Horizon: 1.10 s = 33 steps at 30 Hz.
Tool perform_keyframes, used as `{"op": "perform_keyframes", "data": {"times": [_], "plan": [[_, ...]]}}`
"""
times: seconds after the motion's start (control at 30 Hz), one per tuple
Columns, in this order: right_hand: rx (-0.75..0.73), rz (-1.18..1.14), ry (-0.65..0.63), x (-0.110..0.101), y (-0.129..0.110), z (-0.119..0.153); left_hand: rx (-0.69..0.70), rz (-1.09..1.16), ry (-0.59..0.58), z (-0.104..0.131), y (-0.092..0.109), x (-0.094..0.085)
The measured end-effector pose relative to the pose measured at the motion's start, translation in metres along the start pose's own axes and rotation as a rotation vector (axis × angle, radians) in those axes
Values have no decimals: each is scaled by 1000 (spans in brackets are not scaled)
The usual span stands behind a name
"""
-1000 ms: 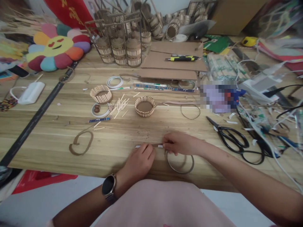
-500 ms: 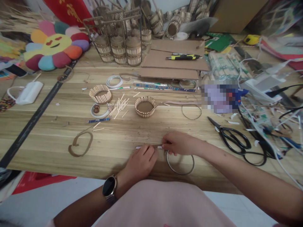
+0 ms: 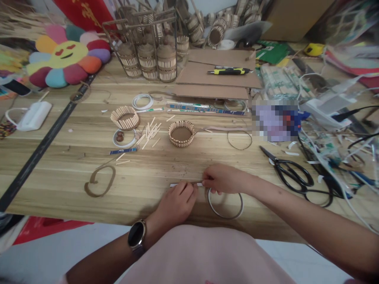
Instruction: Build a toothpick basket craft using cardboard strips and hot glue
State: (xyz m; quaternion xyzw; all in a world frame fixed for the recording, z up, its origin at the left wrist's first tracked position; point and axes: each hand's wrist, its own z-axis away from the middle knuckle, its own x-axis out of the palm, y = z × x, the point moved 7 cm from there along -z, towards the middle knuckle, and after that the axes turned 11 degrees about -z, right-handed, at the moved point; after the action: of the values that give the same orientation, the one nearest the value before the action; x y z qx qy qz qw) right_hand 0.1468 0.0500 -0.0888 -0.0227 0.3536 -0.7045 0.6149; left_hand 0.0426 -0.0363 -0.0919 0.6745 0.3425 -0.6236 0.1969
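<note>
Near the table's front edge lies a thin strip with white and brown parts (image 3: 173,185), running left to right. My left hand (image 3: 179,199) presses its curled fingers on the strip. Just to the right, my right hand (image 3: 220,179) pinches the strip between thumb and fingers. A thin grey ring (image 3: 242,207) lies below my right hand, its top partly hidden by that hand. Beyond both hands stands a round brown basket (image 3: 181,134) edged with small sticks.
Black scissors (image 3: 291,173) lie at the right, near white cables. Loose sticks (image 3: 152,132), a stick-walled ring (image 3: 125,118) and a brown coil (image 3: 100,181) are on the left. Cardboard (image 3: 219,75) lies at the back, beside a rack of small baskets (image 3: 147,63).
The view has shifted very slightly. Both hands keep nearly the same place and the same grip on the strip.
</note>
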Motion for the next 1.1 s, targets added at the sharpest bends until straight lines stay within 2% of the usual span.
{"op": "perform_keyframes", "data": {"times": [0.33, 0.53, 0.8, 1.1], "plan": [[22, 1, -4, 0, 0, -1, 14, 0, -1, 2, 1, -1], [14, 3, 9, 0, -1, 0, -5, -37, 51, -1, 1, -6], [21, -39, 31, 1, 1, -2, 40, 7, -167, -5, 6, 6], [8, -237, 57, -3, 15, 8, 90, 34, -151, -8, 11, 8]]}}
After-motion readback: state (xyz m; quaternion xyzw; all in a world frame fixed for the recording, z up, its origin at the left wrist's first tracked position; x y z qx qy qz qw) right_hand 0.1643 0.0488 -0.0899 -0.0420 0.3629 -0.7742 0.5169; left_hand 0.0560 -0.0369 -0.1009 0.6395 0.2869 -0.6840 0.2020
